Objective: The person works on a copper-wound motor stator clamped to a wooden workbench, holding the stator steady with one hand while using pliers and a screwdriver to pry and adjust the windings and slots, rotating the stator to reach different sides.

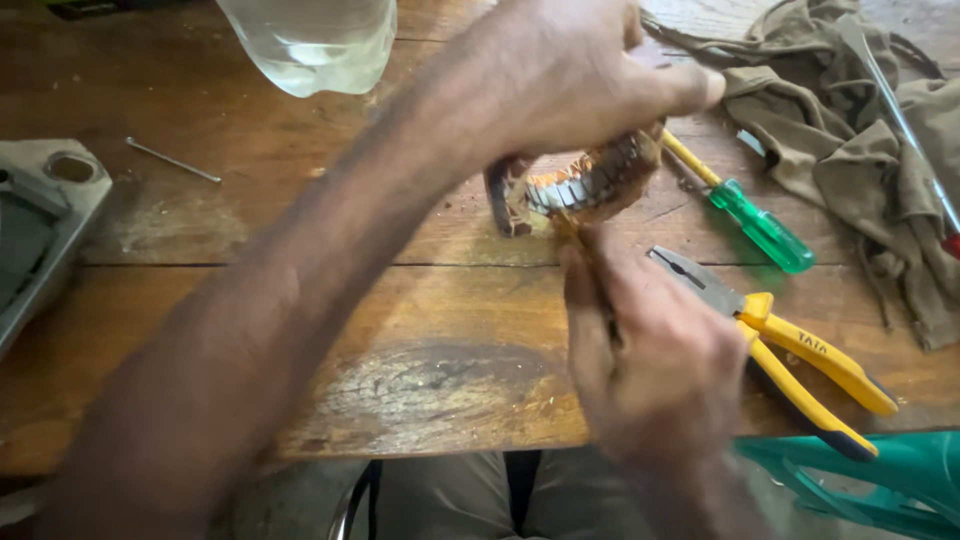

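Observation:
My left hand (570,75) reaches across from the lower left and grips a round motor stator (580,185) with copper windings and metal laminations, holding it just above the wooden table (200,200). My right hand (650,360) is directly below it, fingers pinched on a thin strand or small tool at the stator's lower edge; the image is too blurred to tell which.
Yellow-handled pliers (790,360) lie right of my right hand. A green-handled screwdriver (760,225) and an olive rag (860,130) lie further back right. A clear plastic bottle (310,40), a long nail (172,160), a grey metal casing (40,230) and a green chair (880,480) are around.

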A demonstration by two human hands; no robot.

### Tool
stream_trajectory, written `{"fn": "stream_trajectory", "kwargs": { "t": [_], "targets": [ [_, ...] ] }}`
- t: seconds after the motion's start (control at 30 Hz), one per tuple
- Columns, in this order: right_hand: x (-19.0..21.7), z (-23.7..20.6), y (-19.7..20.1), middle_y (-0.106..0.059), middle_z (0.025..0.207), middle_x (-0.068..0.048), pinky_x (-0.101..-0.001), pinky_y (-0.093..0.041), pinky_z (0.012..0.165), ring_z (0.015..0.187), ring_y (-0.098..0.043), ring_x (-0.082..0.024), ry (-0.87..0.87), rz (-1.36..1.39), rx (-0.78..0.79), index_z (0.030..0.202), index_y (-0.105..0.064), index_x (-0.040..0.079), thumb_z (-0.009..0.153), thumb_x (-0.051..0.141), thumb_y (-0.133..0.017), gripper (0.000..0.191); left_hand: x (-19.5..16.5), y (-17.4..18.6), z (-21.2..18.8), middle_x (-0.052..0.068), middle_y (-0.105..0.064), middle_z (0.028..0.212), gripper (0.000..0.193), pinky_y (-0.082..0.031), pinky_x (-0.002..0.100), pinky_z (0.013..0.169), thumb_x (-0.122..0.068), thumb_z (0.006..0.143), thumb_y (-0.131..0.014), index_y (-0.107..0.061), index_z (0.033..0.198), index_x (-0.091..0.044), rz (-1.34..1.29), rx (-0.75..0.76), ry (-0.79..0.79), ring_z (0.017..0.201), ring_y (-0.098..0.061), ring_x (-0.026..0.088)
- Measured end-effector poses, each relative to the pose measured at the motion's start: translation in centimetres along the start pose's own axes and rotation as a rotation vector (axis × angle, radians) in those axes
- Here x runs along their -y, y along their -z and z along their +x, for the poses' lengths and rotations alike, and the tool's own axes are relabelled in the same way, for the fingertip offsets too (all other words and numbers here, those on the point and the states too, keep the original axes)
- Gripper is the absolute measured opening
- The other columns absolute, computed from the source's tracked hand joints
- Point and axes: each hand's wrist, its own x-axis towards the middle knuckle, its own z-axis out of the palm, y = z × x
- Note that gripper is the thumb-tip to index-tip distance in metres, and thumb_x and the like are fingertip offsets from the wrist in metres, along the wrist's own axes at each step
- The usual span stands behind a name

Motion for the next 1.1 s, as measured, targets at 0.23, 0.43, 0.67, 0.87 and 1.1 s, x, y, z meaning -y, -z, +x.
{"fn": "stream_trajectory", "kwargs": {
  "t": [0.23, 0.43, 0.67, 0.87, 1.1],
  "targets": [
    [-1.0, -0.9, -1.4, -0.075, 0.079, -0.015, -0.0371, -0.054, 0.054, 0.06, -0.071, -0.022, -0.153, 0.005, 0.003, 0.124, -0.073, 0.0, 0.099, 0.015, -0.071, 0.029, 0.3, 1.3, -1.1, -0.003, -0.053, 0.048, 0.049, -0.035, 0.035, 0.039, -0.059, 0.09, -0.064, -0.076, 0.071, -0.016, -0.089, 0.0, 0.044, 0.041, -0.046, 0.009],
    [-1.1, -0.6, 1.6, -0.077, 0.094, -0.014, -0.0301, -0.058, 0.068, 0.078, -0.077, -0.015, -0.188, 0.103, 0.047, 0.121, -0.074, 0.005, 0.1, 0.018, -0.07, 0.025, -1.1, 0.3, -1.1, 0.002, -0.063, 0.05, 0.049, -0.054, 0.035, 0.044, -0.056, 0.086, -0.067, -0.075, 0.069, -0.011, 0.05, -0.072, 0.028, 0.046, -0.063, 0.013],
    [-6.4, -3.6, 8.8, -0.07, 0.097, -0.019, -0.0356, -0.057, 0.066, 0.081, -0.072, -0.023, -0.604, -0.193, -0.02, 0.128, -0.06, -0.001, 0.099, 0.02, -0.071, 0.038, -3.4, -0.2, -1.8, 0.006, -0.068, 0.056, 0.057, -0.061, 0.042, 0.058, -0.058, 0.088, -0.066, -0.075, 0.07, -0.005, 0.153, -0.023, -0.008, 0.058, -0.072, 0.02],
    [-11.1, -5.7, 10.0, -0.071, 0.116, -0.019, -0.0435, -0.054, 0.096, 0.108, -0.068, -0.033, -0.344, -0.49, 0.028, 0.125, -0.069, 0.001, 0.103, 0.027, -0.076, 0.035, -4.4, -0.7, -2.3, 0.016, -0.071, 0.083, 0.06, -0.06, 0.047, 0.073, -0.062, 0.087, -0.069, -0.075, 0.084, -0.002, 0.273, -0.009, -0.053, 0.082, -0.072, 0.029],
    [-9.9, -7.6, 8.6, -0.07, 0.118, -0.015, -0.0466, -0.05, 0.1, 0.117, -0.062, -0.034, -0.078, -0.473, 0.16, 0.095, -0.066, 0.006, 0.074, 0.037, -0.079, 0.04, -4.2, -1.1, -3.2, 0.019, -0.069, 0.105, 0.06, -0.056, 0.052, 0.085, -0.063, 0.086, -0.07, -0.072, 0.101, -0.005, 0.278, -0.059, -0.09, 0.103, -0.067, 0.037]
  ]
}}
